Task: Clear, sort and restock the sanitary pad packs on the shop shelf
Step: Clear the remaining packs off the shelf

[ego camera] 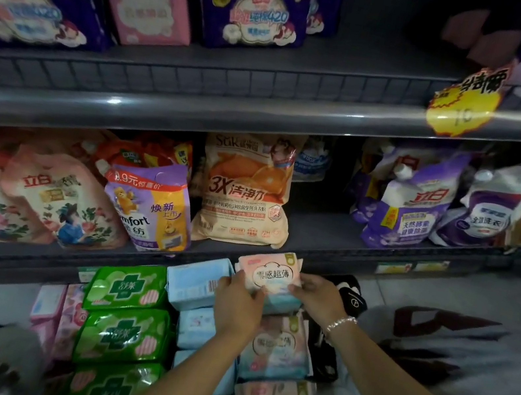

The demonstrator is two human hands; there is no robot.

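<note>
Near the camera, the left hand (239, 301) and right hand (318, 296) both pinched a pink pad pack (269, 275) by its sides, above the stacked green packs (124, 309) and blue packs (198, 284); beyond stood detergent pouches (246, 191) on the shelf (331, 241)

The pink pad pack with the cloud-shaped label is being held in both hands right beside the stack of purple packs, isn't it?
Not quite. The pink pad pack is held by the left hand and right hand, but the stack near it is of green packs, with light blue packs directly beside it. The purple packs sit on the top shelf, as the head view shows.
</note>
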